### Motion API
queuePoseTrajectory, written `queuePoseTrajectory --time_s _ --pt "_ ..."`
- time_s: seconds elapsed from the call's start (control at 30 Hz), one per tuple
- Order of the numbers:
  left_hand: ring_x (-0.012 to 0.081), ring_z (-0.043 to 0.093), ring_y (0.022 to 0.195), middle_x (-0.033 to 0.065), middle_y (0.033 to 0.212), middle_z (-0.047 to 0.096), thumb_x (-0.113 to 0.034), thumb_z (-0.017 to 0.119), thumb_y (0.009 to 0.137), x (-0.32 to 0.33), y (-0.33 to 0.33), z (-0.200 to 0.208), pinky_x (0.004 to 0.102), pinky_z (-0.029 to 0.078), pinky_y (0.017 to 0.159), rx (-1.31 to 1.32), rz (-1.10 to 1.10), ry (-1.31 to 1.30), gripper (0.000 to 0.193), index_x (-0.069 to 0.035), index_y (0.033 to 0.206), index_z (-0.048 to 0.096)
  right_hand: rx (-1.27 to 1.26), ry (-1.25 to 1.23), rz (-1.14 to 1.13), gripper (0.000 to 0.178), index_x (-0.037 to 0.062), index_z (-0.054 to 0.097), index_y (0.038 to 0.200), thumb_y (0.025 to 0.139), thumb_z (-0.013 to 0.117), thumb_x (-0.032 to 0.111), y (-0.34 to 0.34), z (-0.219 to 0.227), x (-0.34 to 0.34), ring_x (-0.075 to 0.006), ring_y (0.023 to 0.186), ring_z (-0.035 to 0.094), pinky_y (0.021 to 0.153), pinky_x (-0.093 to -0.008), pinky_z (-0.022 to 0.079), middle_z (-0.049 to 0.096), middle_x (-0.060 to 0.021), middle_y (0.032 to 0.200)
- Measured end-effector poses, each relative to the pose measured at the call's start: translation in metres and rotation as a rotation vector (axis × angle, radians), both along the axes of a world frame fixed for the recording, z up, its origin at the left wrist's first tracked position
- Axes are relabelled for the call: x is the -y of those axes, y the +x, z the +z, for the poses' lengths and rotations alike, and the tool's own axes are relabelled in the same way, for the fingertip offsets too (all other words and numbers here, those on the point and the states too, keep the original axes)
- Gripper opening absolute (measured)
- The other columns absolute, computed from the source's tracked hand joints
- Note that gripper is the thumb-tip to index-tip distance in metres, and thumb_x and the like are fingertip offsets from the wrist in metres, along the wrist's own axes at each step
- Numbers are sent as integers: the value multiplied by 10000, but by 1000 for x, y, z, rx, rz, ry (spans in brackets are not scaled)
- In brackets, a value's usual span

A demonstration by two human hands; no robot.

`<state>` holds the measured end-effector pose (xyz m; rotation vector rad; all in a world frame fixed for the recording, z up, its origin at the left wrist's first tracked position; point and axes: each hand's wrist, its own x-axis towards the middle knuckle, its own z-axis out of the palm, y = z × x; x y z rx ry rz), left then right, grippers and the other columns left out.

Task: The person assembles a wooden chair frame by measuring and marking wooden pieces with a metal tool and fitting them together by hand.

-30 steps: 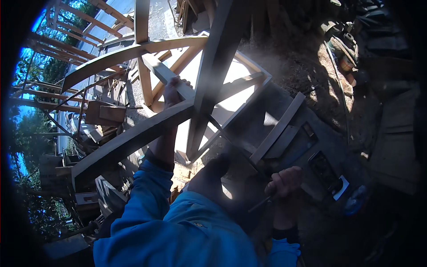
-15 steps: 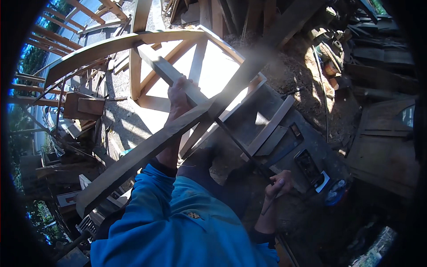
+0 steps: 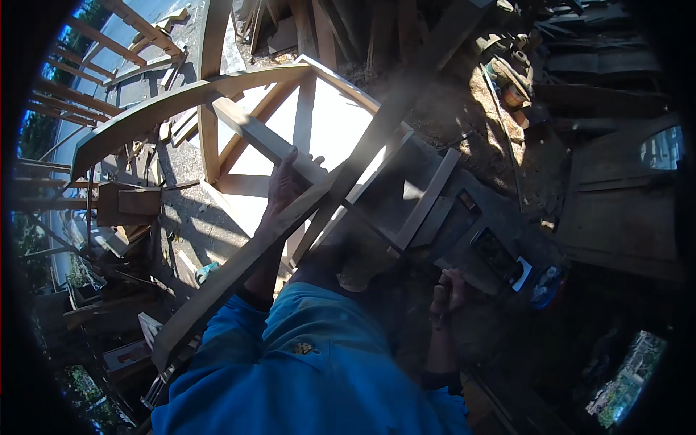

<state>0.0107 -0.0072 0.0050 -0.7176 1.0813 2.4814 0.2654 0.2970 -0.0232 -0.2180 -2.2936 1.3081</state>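
Two curved beams: an upper beam (image 3: 167, 99) and a lower beam (image 3: 232, 272). Two straight posts: a left post (image 3: 208, 138) and a right post (image 3: 377, 138). One crossbar (image 3: 250, 129). One table (image 3: 455, 252). On it, two boards, one long board (image 3: 429, 199) and one short board (image 3: 433, 221); one phone (image 3: 495, 250); one piece of white paper (image 3: 522, 275).

Bright sun, dark shade
Your white board (image 3: 339, 119) glares, your right hand (image 3: 451, 288) sits in shadow, and the edges bend into black.
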Motion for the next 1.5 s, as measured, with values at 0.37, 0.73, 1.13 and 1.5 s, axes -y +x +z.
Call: queuePoseTrajectory --time_s 0.37,0.73,1.13,1.5 --pt "255 629 923 144 997 606 -248 578 908 -1 -5 14 422 511 861 166 -136 -42 308 -5 1092 537 -345 23 200 496 79 508 1145 944 427 525 -8 -33 -25 -285 890 602 866 -474 492 584 -113 915" --pt "241 620 895 122 958 586 -233 551 895 2 0 0 388 515 830 31 -92 -256 282 -11 1066 518 -433 33 -72 432 112 369 949 970 317 541 -4 -70 5 -201 567 405 571 -385 402 397 -55 683" --pt "166 607 671 75 767 560 -182 556 888 10 7 -13 301 509 573 -235 -109 -349 168 -31 923 491 237 -893 -467 570 85 417 853 940 311 638 52 -31 82 -51 512 290 433 -207 241 346 32 630" --pt "231 618 897 152 952 605 -285 648 851 36 26 16 315 493 770 -170 -317 -369 440 30 1130 521 203 -646 -747 435 47 448 1176 988 389 435 18 57 112 -146 675 541 638 -314 485 505 -58 809"
